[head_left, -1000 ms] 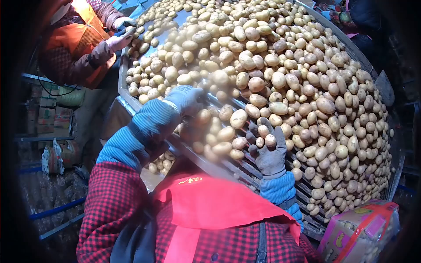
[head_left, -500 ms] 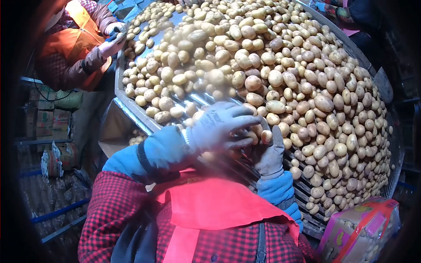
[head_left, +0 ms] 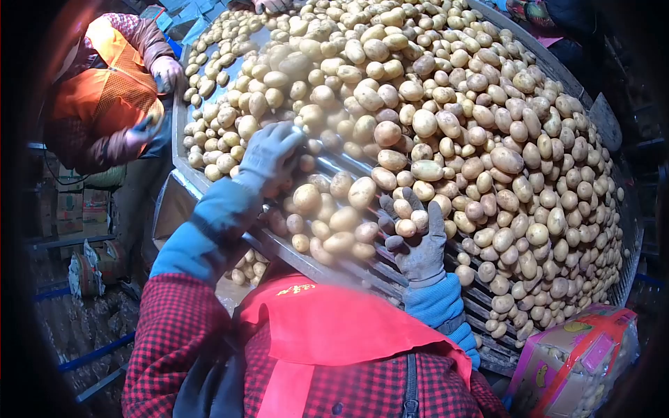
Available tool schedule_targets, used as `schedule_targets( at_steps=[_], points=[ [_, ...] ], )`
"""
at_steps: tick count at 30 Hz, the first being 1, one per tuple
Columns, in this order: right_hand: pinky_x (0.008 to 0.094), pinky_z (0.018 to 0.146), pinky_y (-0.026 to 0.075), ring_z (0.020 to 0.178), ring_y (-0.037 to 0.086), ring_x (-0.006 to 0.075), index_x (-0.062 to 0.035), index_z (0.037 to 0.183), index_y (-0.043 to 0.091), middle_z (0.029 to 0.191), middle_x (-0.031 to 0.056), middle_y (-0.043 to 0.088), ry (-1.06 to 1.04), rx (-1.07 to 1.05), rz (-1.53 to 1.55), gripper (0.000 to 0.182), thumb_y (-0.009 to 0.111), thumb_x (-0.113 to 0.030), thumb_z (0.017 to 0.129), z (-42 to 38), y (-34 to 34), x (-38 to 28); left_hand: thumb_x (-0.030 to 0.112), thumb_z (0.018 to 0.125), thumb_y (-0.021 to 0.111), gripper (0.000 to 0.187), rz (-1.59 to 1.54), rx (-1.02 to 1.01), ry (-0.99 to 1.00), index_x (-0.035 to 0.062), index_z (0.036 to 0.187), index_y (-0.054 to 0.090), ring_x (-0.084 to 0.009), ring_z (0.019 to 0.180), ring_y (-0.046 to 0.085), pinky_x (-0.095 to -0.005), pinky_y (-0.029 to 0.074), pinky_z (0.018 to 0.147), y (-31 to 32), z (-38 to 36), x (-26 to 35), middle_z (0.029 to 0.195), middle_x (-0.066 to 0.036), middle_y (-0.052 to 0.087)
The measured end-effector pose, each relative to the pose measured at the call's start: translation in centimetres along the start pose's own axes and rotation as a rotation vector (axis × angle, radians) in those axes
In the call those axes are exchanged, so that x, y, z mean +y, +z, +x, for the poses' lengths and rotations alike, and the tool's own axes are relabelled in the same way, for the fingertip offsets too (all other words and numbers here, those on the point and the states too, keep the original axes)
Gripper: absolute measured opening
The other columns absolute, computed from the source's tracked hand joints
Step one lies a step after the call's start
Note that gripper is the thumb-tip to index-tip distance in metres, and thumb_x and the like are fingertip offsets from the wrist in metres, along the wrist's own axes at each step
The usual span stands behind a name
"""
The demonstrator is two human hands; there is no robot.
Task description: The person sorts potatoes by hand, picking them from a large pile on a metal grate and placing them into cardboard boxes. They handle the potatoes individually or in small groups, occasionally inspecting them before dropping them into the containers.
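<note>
My left hand point(head_left: 268, 159), in a grey work glove, reaches over the left edge of the sorting table. Its bent fingers are slightly apart, beside a cluster of loose potatoes point(head_left: 339, 219) on the slats, and no potato shows in its grip. My right hand point(head_left: 423, 254), in a darker grey glove, is turned palm up over the slats. A few small potatoes point(head_left: 405, 228) rest against its palm and spread, slightly curled fingers. Just beyond both hands rises a big heap of potatoes point(head_left: 481, 150).
A metal rim point(head_left: 182, 157) borders the table on the left. More potatoes point(head_left: 249, 267) sit in an opening below it. A co-worker in an orange vest point(head_left: 115, 76) stands at the upper left. A purple carton point(head_left: 571, 362) with red tape stands at the lower right.
My left hand has moved left and away from my right hand, uncovering a cluster of potatoes on the slats. My right hand has spread its fingers. The co-worker's hands have moved apart.
</note>
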State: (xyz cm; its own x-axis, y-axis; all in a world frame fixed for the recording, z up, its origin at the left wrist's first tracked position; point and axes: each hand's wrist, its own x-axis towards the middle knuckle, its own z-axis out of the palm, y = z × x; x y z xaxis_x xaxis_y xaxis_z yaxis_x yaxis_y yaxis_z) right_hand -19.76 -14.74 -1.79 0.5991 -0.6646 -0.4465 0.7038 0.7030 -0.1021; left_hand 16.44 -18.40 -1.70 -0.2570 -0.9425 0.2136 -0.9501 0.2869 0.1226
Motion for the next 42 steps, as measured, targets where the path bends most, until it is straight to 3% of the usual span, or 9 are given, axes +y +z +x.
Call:
schedule_targets(
  at_steps=[5,8,15,26,29,35,38,41,42],
  points=[
    [0.0324,0.067,0.058,0.11,0.067,0.0322,-0.0176,0.152,0.046,0.147,0.0183,0.054,-0.023,0.088,-0.033,0.064,0.04,-0.06,0.105,-0.1,0.6,0.3,0.021,0.081,0.071,0.016,0.168,0.108,-0.082,0.0142,0.095,0.067,-0.032,0.109,0.06,-0.0486,0.045,0.09,-4.0,-2.5,-0.9,0.112,-0.007,0.064],
    [0.032,0.068,0.057,0.111,0.066,0.0315,-0.0178,0.153,0.044,0.147,0.0174,0.054,-0.035,0.096,-0.081,0.065,0.039,-0.061,0.105,0.0,0.4,0.4,0.023,0.085,0.069,0.018,0.234,0.006,-0.221,0.0121,0.1,0.069,-0.0326,0.104,0.062,-0.0469,0.047,0.089,-5.9,-1.3,-2.0,0.11,-0.009,0.067],
    [0.0342,0.075,0.056,0.114,0.062,0.0304,-0.0177,0.153,0.044,0.147,0.0166,0.053,-0.034,0.036,-0.06,0.064,0.041,-0.06,0.105,0.0,0.0,0.4,0.024,0.086,0.072,0.039,0.046,0.002,0.053,0.0126,0.123,0.067,-0.0321,0.101,0.064,-0.0462,0.049,0.087,-2.8,1.2,1.1,0.111,-0.01,0.068],
    [0.0389,0.084,0.055,0.121,0.062,0.0344,-0.021,0.156,0.039,0.152,0.0181,0.048,0.069,-0.154,-0.046,0.065,0.031,-0.062,0.106,0.0,-1.1,0.2,0.02,0.084,0.068,0.026,0.428,-0.48,-0.123,0.0138,0.109,0.066,-0.0275,0.107,0.061,-0.0465,0.046,0.088,0.5,4.7,5.0,0.113,-0.007,0.061],
    [0.0457,0.091,0.054,0.121,0.061,0.0375,-0.0194,0.154,0.04,0.15,0.0205,0.05,0.087,-0.23,0.023,0.067,0.032,-0.064,0.105,-0.1,-0.8,0.2,0.019,0.084,0.066,0.028,0.454,-0.409,0.049,0.0132,0.112,0.065,-0.0277,0.108,0.062,-0.048,0.046,0.087,0.1,3.7,5.4,0.119,-0.009,0.059],
    [0.0545,0.101,0.05,0.125,0.059,0.0389,-0.017,0.155,0.039,0.151,0.0213,0.049,0.029,-0.099,-0.09,0.067,0.035,-0.062,0.105,-0.2,0.2,0.7,0.018,0.09,0.059,0.026,0.312,-0.362,-0.051,0.0175,0.116,0.063,-0.0294,0.101,0.066,-0.048,0.047,0.085,0.9,3.6,5.3,0.122,-0.01,0.06],
    [0.0544,0.101,0.05,0.127,0.057,0.039,-0.0162,0.156,0.038,0.151,0.0201,0.049,0.012,-0.121,-0.149,0.067,0.036,-0.06,0.105,-0.2,0.7,0.7,0.022,0.09,0.063,0.024,0.162,-0.258,-0.036,0.0154,0.113,0.063,-0.031,0.099,0.067,-0.0482,0.047,0.083,0.5,3.4,4.4,0.107,-0.011,0.065],
    [0.0379,0.078,0.051,0.117,0.063,0.0294,-0.0186,0.153,0.042,0.15,0.0145,0.052,-0.037,0.075,-0.244,0.071,0.032,-0.067,0.103,-0.6,2.9,1.4,0.024,0.089,0.069,0.026,0.069,-0.229,-0.073,0.0135,0.111,0.065,-0.0315,0.093,0.069,-0.0478,0.05,0.079,0.0,3.3,4.5,0.097,-0.012,0.067],
    [0.0424,0.085,0.051,0.119,0.061,0.0304,-0.017,0.154,0.04,0.15,0.0146,0.051,-0.027,0.003,-0.191,0.069,0.033,-0.064,0.104,-0.6,2.4,1.2,0.024,0.088,0.07,0.026,-0.102,-0.146,-0.068,0.013,0.111,0.066,-0.0316,0.09,0.069,-0.047,0.052,0.077,-0.7,3.4,5.0,0.095,-0.012,0.068]
  ],
)
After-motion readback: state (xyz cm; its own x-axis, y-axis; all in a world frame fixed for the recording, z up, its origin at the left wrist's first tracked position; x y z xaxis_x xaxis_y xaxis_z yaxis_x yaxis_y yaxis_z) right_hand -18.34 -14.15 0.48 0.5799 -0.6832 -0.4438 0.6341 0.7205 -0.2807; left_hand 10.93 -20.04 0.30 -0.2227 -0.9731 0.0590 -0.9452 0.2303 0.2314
